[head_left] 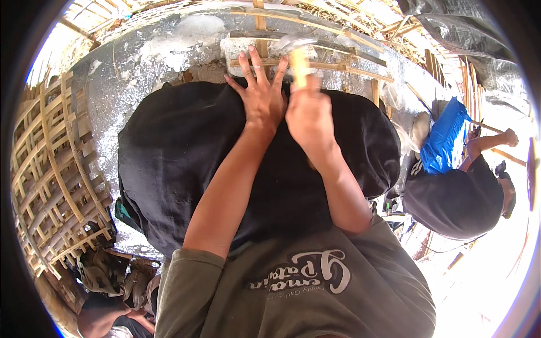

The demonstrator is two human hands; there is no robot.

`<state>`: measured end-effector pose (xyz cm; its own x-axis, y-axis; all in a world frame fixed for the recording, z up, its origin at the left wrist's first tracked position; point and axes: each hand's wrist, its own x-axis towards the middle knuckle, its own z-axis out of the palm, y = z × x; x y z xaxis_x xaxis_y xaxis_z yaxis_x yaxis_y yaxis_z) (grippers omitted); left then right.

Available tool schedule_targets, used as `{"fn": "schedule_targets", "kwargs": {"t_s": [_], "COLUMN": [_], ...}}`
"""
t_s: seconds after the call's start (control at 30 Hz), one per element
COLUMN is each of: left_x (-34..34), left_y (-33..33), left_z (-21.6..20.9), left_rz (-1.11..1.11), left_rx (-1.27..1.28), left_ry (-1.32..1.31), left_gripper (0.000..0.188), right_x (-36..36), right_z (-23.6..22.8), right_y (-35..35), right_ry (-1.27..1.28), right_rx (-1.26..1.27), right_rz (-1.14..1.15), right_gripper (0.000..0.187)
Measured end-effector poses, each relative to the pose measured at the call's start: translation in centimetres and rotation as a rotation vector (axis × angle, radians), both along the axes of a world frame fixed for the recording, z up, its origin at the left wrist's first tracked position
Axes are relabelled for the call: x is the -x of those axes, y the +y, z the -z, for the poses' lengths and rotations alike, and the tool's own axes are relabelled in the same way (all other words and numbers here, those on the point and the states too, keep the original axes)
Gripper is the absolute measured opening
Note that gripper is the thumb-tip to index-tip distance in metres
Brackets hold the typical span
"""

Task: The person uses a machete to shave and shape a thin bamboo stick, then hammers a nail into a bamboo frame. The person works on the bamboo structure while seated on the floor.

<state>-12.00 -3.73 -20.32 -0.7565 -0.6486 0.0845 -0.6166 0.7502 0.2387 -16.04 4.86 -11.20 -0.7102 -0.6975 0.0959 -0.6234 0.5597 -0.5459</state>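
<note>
My right hand (311, 118) is wrapped around the pale yellow handle of a hammer (300, 66), raised over the work. Motion smears the hammer's head. Beside it, my left hand (262, 104) lies palm down with its fingers spread, the fingertips resting on a thin bamboo strip (332, 67) and the whitish block (234, 50) under it. A second strip (352, 52) runs across just beyond, and an upright strip (260, 23) crosses them. Whether a nail stands under the hammer cannot be made out.
A woven bamboo panel (53, 186) leans at the left. At the right a person in dark clothes (456, 197) sits by a blue plastic sheet (445, 138), gripping a stick. Another person (107, 312) shows at the lower left. Grey plastic sheeting (468, 34) hangs at the upper right.
</note>
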Motion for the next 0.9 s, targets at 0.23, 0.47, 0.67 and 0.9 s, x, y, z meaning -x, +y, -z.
{"fn": "schedule_targets", "kwargs": {"t_s": [0.23, 0.47, 0.67, 0.9], "left_x": [-0.1, 0.0, 0.3, 0.2], "left_y": [0.1, 0.0, 0.1, 0.3], "left_z": [0.1, -0.3, -0.7, -0.5], "left_rz": [0.003, 0.016, 0.010, 0.016], "left_rx": [0.007, 0.027, -0.005, 0.006], "left_ry": [0.047, 0.024, -0.040, -0.029], "left_gripper": [0.063, 0.066, 0.071, 0.070], "right_x": [-0.1, -0.2, -0.7, -0.5], "right_z": [-0.2, 0.5, -0.7, -2.0], "right_y": [-0.1, 0.3, 0.1, 0.1], "right_ry": [0.153, 0.050, -0.063, -0.113], "right_rx": [0.054, 0.027, 0.184, 0.182], "right_rz": [0.041, 0.044, 0.106, 0.067], "right_gripper": [0.018, 0.016, 0.021, 0.019]}}
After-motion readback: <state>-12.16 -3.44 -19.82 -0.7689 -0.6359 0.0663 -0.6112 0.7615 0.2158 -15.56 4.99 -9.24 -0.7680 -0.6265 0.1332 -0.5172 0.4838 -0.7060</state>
